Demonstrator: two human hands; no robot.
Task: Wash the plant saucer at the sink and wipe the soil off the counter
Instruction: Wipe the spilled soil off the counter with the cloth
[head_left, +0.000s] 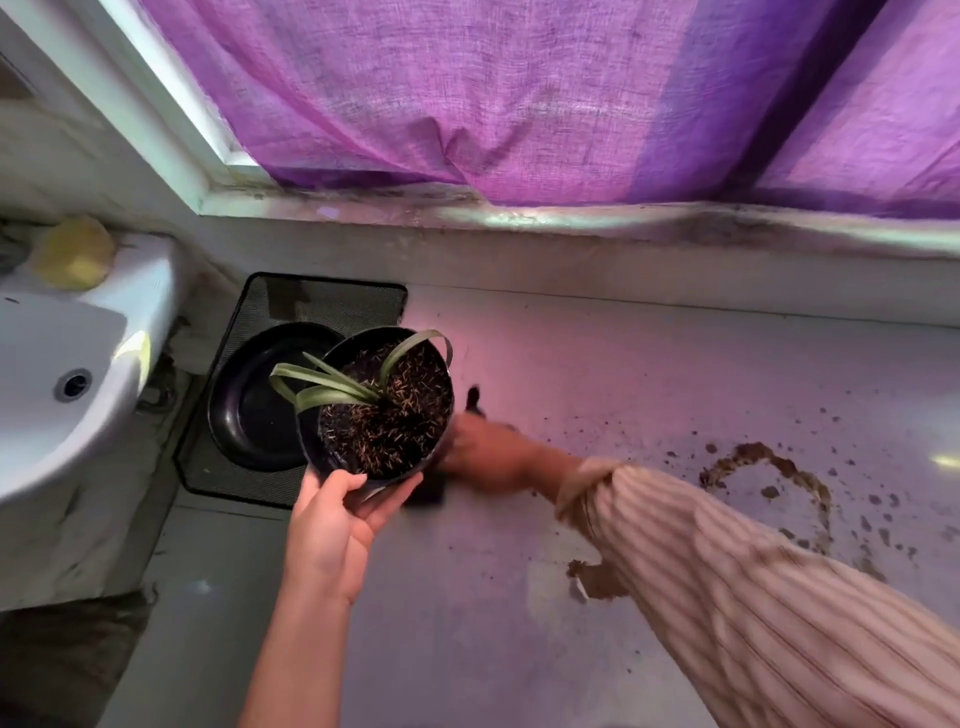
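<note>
A: Far left?
B: White sink (62, 374), yellow sponge (72, 252) on its rim. Beside it a black mesh tray (332, 301) on the worktop (597, 364), black saucer (260, 400) lying in the tray.
A: Hands?
B: Left hand (332, 525) cups the black plant pot (379, 405) from below, fingers curled round its base, pot tilted above the saucer's right edge. Right hand (493, 457) blurred at the pot's right side, grip can't tell; striped sleeve (753, 582).
A: Right side?
B: Soil (769, 462) smeared in a ring and scattered on the worktop.
</note>
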